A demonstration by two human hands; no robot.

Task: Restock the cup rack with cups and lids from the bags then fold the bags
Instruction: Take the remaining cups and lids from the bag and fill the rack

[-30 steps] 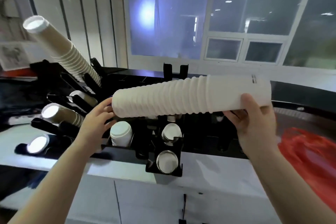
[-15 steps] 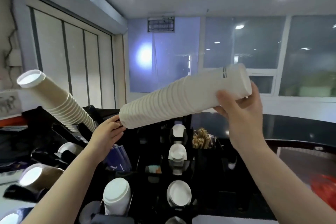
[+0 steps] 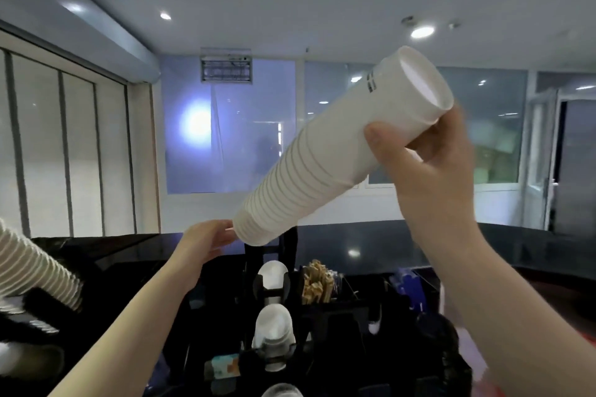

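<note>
**Long cup stack held high over the rack, steadied at both ends**

The right hand [image 3: 429, 151] grips the upper, closed-bottom end of the stack of white paper cups [image 3: 335, 155], thumb across the near side and fingers curled round the far side. The left hand [image 3: 209, 235] reaches up to the lower end, its fingertips touching or almost touching the lowest rim; how far those fingers curl round it cannot be told, since the stack hides them. The stack slopes down from upper right to lower left, its lower end hanging just above the tall black post of the cup rack [image 3: 338, 316].

The main risk, as I judge it, lies in the nesting. Only the top cups are truly gripped, so the lower ones hang by friction alone; a jolt or a steeper tilt could let them slide off and scatter across the rack and the dark tabletop [image 3: 403, 245]. A light left-hand touch would not stop that.

Aiming is the second hazard. The column below already holds lidded cups [image 3: 272, 322], and the holder of wooden stirrers [image 3: 316, 280] stands just beside it. Lowering the stack off-line could knock these, or jam a rim against the post and crush it.

At the left, another stack of cups [image 3: 38, 271] juts out of its slot at a slant; a swinging left elbow could catch it.
</note>
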